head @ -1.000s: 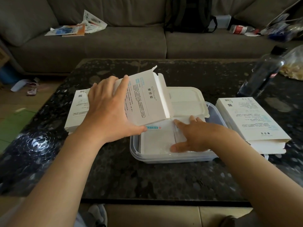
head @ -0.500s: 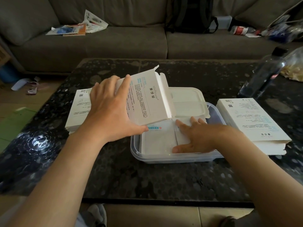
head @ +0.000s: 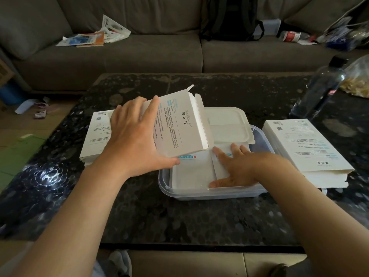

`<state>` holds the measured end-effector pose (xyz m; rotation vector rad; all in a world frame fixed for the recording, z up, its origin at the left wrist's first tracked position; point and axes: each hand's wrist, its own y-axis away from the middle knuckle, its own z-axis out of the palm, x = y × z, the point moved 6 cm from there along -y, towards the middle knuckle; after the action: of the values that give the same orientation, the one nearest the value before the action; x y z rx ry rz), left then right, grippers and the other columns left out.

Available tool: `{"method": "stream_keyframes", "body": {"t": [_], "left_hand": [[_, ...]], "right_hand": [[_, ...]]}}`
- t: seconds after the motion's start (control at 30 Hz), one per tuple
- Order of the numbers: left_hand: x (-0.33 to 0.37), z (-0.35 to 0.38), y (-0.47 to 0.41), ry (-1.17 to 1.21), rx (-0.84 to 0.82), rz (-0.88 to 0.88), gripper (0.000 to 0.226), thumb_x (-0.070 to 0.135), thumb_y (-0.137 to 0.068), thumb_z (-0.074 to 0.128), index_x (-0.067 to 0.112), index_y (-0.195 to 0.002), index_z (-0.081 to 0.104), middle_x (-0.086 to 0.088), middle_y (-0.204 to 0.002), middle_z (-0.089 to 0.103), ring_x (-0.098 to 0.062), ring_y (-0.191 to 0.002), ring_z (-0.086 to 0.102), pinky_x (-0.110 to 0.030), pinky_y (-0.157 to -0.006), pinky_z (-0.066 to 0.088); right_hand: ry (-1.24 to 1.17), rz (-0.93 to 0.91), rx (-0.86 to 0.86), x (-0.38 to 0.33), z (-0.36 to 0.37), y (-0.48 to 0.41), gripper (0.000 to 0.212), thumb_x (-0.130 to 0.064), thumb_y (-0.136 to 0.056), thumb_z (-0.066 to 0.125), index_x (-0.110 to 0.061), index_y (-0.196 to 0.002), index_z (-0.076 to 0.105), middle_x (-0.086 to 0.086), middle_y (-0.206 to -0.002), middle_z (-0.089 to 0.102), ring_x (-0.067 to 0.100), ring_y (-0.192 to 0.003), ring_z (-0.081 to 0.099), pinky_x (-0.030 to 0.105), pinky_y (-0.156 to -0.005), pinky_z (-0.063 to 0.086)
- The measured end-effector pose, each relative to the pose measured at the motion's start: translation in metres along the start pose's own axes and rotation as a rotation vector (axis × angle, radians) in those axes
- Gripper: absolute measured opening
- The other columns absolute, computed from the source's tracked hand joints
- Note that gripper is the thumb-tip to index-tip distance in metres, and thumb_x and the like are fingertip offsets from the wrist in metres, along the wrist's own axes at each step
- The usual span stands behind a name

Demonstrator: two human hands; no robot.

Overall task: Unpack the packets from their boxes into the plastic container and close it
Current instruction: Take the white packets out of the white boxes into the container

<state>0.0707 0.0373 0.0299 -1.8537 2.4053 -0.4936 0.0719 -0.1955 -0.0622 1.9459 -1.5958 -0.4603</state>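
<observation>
A spare box [head: 95, 136] lies by the tabletop's left edge; the left hand [head: 133, 140] grasps the opened box [head: 179, 124] over the mid-table plastic container [head: 199, 193], the right hand [head: 241, 166] presses flat on packets [head: 191, 172] inside; lid [head: 225, 124] off, right-edge box [head: 299, 148] probably unemptied

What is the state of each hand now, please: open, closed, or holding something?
Left hand: grips the tilted white box, thumb under its edge.
Right hand: open, fingers straight, pressing on the packets in the plastic container.
</observation>
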Motion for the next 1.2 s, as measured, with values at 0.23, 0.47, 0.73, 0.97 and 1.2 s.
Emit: {"method": "stream_keyframes", "body": {"t": [0.23,0.47,0.73,0.97,1.2], "left_hand": [[0.001,-0.002,-0.002,0.107,-0.036,0.051,0.138,0.081,-0.044,0.07,0.024,-0.155,0.013,0.004,-0.148,0.024,-0.017,-0.139,0.018,-0.051,-0.121,0.016],[0.013,-0.003,-0.002,0.129,-0.001,0.114,0.134,0.077,-0.045,0.073,0.022,-0.154,0.018,0.004,-0.146,0.027,-0.015,-0.136,0.02,-0.039,-0.116,0.017],[0.022,0.001,0.003,0.092,-0.002,0.195,0.13,0.078,-0.047,0.071,0.02,-0.153,0.021,0.0,-0.145,0.031,-0.023,-0.137,0.029,-0.046,-0.12,0.015],[0.02,-0.002,0.0,0.11,0.013,0.178,0.13,0.078,-0.047,0.072,0.022,-0.153,0.021,0.001,-0.146,0.03,-0.02,-0.139,0.026,-0.052,-0.12,0.019],[0.011,-0.024,0.001,0.367,0.053,0.158,0.134,0.073,-0.048,0.08,0.027,-0.156,0.016,0.013,-0.155,0.021,-0.005,-0.144,0.02,-0.032,-0.113,0.026]], "right_hand": [[-0.529,-0.146,0.414,0.012,-0.073,0.046,0.042,-0.053,-0.092,0.064,-0.024,-0.122,0.064,-0.003,-0.122,0.07,0.014,-0.105,0.069,0.042,-0.097,0.056],[-0.958,-0.451,0.513,-0.011,-0.095,0.08,0.01,-0.016,-0.094,0.07,-0.018,-0.103,0.072,-0.002,-0.079,0.076,0.022,-0.061,0.074,0.03,-0.055,0.061],[-0.775,-0.471,0.23,-0.029,-0.076,0.06,0.04,-0.006,-0.105,0.041,-0.029,-0.13,0.063,0.009,-0.075,0.074,0.03,-0.059,0.071,0.035,-0.056,0.062],[-0.849,-0.457,0.291,-0.022,-0.08,0.064,0.039,-0.006,-0.104,0.046,-0.027,-0.123,0.073,0.008,-0.076,0.074,0.028,-0.057,0.068,0.034,-0.057,0.062],[-1.116,-0.607,0.569,-0.007,-0.107,0.103,0.025,-0.006,-0.098,0.059,-0.021,-0.093,0.079,0.003,-0.077,0.072,0.022,-0.05,0.054,0.032,-0.05,0.051]]}}
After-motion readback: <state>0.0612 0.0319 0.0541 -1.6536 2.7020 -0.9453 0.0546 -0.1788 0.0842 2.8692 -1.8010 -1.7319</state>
